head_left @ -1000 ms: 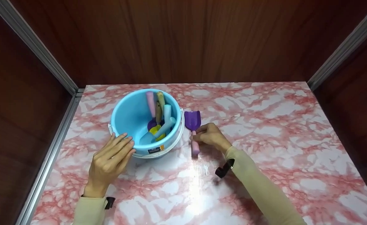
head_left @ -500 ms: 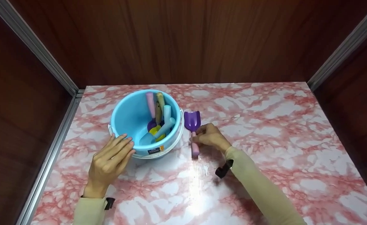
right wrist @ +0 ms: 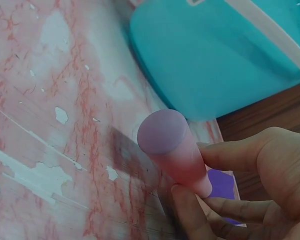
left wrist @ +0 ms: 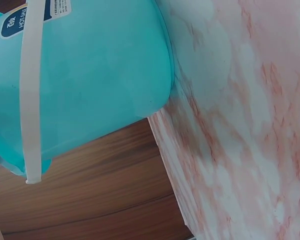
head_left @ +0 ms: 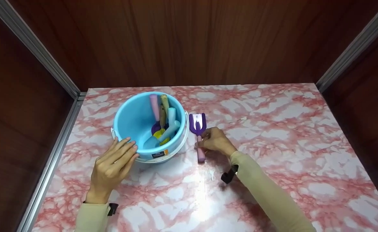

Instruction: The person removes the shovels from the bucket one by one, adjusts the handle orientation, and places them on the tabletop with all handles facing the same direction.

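A light blue bucket (head_left: 137, 120) stands upright on the table, its white handle (left wrist: 32, 95) lowered along the outside. My left hand (head_left: 111, 168) rests fairly straight fingers on the near left rim; its thumb is hidden in the head view. Just right of the bucket, my right hand (head_left: 216, 140) pinches a toy shovel by its pink handle (right wrist: 175, 150), between thumb and fingers. The shovel's purple blade (head_left: 197, 123) points away from me, with bright glare on it. Inside the bucket lean several hand tools with pink, olive and light blue handles (head_left: 171, 116), plus a yellow piece (head_left: 162, 137).
The tabletop (head_left: 266, 129) has a red and white marbled surface, scuffed in places. Dark wood panels (head_left: 192, 42) rise behind it and on both sides, with metal rails (head_left: 44, 51) at the corners. A black wrist strap mount (head_left: 230, 174) hangs under the right wrist.
The shovel's blade has tilted a little in my right hand and now catches the light as white glare. My left hand and the bucket are almost unmoved.
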Demonstrator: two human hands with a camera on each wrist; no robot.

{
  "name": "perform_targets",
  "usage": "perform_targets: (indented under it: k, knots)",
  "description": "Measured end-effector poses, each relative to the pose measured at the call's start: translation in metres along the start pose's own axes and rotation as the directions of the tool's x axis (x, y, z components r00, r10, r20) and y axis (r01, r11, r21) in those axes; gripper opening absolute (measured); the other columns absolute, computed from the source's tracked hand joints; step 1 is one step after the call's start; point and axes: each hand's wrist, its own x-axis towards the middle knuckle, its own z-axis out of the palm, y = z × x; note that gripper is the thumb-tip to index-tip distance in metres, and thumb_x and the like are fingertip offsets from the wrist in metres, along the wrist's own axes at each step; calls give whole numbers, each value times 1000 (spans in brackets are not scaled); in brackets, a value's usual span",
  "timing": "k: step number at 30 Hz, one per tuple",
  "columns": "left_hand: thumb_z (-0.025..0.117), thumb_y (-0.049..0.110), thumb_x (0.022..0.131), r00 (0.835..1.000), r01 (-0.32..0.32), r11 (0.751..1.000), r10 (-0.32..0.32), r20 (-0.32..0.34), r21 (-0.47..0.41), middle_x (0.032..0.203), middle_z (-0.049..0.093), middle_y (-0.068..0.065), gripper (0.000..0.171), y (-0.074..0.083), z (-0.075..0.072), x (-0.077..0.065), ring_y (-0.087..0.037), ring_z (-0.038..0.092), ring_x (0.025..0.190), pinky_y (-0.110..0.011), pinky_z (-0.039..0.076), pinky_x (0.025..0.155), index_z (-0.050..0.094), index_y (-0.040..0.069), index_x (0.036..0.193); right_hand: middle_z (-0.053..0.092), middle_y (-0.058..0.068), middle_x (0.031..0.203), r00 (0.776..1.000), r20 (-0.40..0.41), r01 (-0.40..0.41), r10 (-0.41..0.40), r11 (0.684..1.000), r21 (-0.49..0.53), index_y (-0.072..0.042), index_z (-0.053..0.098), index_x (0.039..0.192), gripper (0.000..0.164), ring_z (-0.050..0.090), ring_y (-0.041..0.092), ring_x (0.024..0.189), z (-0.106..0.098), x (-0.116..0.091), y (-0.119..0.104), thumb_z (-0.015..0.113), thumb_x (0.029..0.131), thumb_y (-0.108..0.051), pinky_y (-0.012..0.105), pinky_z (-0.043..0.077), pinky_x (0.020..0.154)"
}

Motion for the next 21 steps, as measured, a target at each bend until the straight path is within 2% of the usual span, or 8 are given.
perform_targets:
  k: [8, 14, 18, 21]
  knots:
    - [73, 19, 104, 1000, 7, 1000, -7, -4, -9, 109, 81, -18, 23, 0, 0, 1, -42, 79, 98, -57, 59, 106, 83, 0, 111, 69, 5, 78, 1000, 17, 22, -23, 999, 38, 3, 75, 102, 28, 67, 13, 61, 0, 0, -1, 90, 83, -10, 26, 64, 58]
    - [73, 18, 104, 1000, 0, 1000, 0, -2, -3, 110, 82, -18, 22, 0, -1, 1, -42, 79, 97, -57, 59, 106, 83, 0, 111, 69, 6, 78, 999, 36, 35, -37, 998, 56, 4, 72, 103, 28, 70, 18, 63, -2, -1, -3, 88, 85, -9, 26, 63, 58]
    - [73, 19, 104, 1000, 2, 1000, -2, 1, -3, 109, 82, -17, 23, 0, -1, 1, -42, 79, 97, -60, 60, 103, 83, 0, 111, 70, 5, 77, 999, 25, 28, -29, 1000, 13, 1, 72, 101, 24, 72, 18, 62, -5, -1, -5, 87, 85, -10, 25, 62, 57]
    - [73, 19, 104, 1000, 3, 1000, -3, 6, 1, 109, 82, -17, 23, 0, -1, 2, -42, 79, 97, -62, 61, 100, 83, 0, 111, 71, 6, 78, 1000, 18, 19, -19, 1000, -5, -1, 73, 101, 22, 75, 24, 65, -9, -1, -9, 86, 86, -9, 30, 65, 60]
